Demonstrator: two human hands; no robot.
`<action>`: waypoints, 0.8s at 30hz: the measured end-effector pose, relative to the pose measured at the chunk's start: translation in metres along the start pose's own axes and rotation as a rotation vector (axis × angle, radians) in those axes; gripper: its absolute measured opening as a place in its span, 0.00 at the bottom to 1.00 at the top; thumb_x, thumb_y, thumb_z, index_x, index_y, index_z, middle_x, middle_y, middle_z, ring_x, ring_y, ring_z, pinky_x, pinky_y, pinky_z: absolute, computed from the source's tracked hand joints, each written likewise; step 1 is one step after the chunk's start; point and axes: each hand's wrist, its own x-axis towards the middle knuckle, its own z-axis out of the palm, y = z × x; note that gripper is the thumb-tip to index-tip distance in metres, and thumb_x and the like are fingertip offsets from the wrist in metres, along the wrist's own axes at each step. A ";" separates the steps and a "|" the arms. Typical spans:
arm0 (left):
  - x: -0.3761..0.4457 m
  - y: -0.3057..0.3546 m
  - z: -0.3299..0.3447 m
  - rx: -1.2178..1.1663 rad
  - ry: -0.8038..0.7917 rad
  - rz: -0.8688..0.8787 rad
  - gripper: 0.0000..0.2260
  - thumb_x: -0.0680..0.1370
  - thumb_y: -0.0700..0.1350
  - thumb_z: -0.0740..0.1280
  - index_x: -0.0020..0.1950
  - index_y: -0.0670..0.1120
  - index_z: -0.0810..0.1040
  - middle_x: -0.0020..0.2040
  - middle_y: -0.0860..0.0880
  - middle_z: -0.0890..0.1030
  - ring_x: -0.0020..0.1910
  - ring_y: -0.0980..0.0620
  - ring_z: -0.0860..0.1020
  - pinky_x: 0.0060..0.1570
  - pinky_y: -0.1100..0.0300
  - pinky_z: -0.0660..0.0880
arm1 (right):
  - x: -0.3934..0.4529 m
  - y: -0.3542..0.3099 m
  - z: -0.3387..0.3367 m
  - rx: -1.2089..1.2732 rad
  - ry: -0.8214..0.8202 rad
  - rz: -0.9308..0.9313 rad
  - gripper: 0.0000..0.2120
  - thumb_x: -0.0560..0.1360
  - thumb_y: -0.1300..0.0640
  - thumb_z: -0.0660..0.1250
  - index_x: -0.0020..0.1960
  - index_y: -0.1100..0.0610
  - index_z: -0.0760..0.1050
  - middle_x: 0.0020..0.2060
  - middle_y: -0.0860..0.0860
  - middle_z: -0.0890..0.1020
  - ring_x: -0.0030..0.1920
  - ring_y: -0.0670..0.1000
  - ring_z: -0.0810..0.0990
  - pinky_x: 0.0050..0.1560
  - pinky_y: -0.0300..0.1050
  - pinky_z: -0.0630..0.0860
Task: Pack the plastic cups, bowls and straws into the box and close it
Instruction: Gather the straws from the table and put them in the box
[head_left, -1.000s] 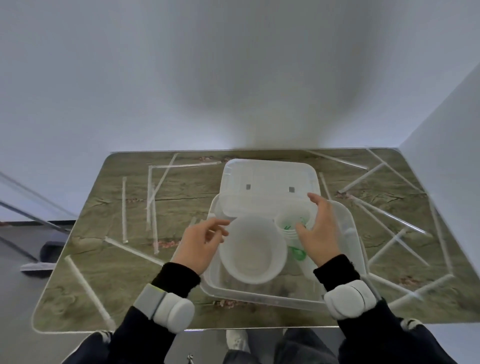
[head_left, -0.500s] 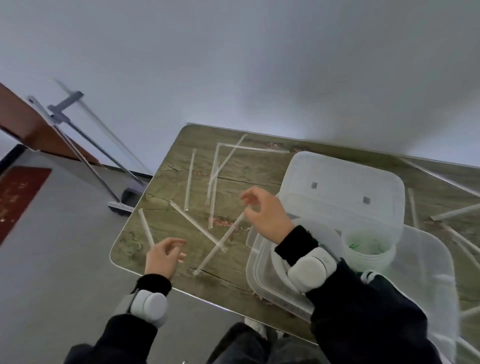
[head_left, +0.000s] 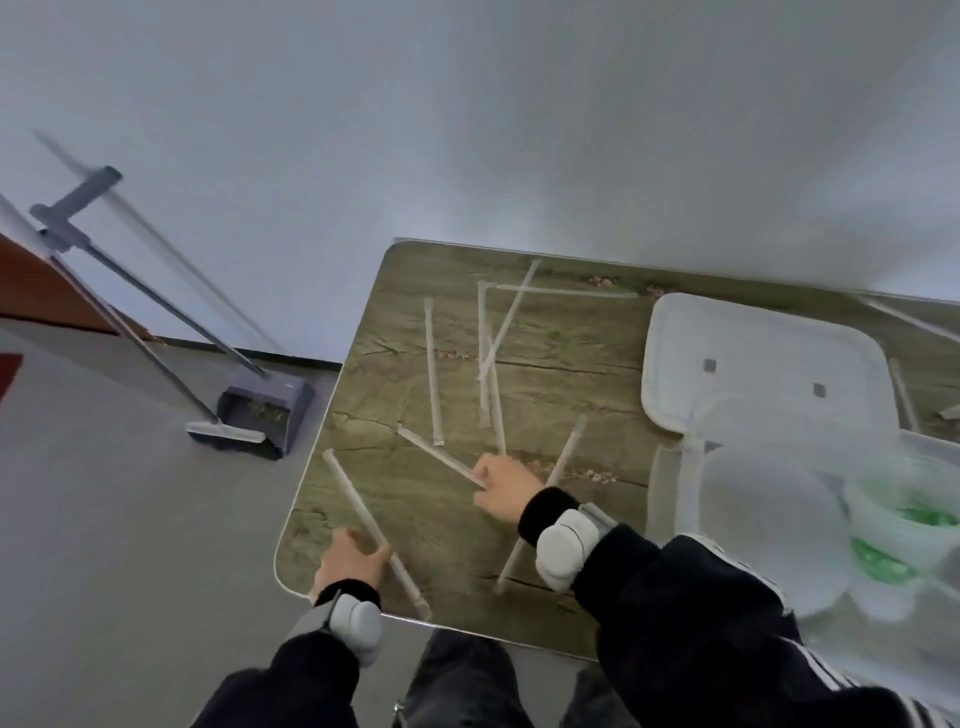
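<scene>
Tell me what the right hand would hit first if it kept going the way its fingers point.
The right hand points left and slightly away, its fingertips already at the near end of a diagonal straw. Going on, it would run along that straw. Past it the table looks bare to its left edge, though depth is unclear.

One head-worn wide-angle view looks steeply down, close over the table (head_left: 571, 364) corner and floor.

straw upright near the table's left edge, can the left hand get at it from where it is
Probably yes. That straw lies flat with bare table around it, just beyond the left hand, which is already at another straw near the corner. Nothing blocks the way.
</scene>
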 end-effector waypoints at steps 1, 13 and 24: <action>0.009 0.001 -0.006 0.064 -0.016 0.006 0.23 0.70 0.55 0.70 0.58 0.44 0.69 0.54 0.42 0.79 0.54 0.41 0.79 0.47 0.52 0.72 | 0.008 0.000 0.009 -0.039 0.025 0.045 0.16 0.76 0.58 0.61 0.63 0.60 0.67 0.61 0.58 0.72 0.57 0.57 0.74 0.54 0.47 0.72; 0.054 0.021 -0.023 0.308 -0.109 0.146 0.12 0.72 0.53 0.65 0.41 0.44 0.77 0.39 0.46 0.80 0.38 0.45 0.77 0.36 0.59 0.71 | 0.034 -0.004 0.050 -0.343 0.176 0.140 0.07 0.76 0.60 0.60 0.51 0.56 0.62 0.55 0.56 0.77 0.53 0.59 0.79 0.45 0.50 0.71; 0.071 0.052 -0.043 0.014 -0.052 0.288 0.04 0.72 0.46 0.66 0.40 0.47 0.75 0.43 0.43 0.82 0.40 0.44 0.80 0.43 0.54 0.77 | 0.025 -0.001 0.044 -0.134 0.387 0.033 0.09 0.73 0.58 0.61 0.51 0.55 0.63 0.46 0.52 0.77 0.41 0.54 0.76 0.38 0.44 0.69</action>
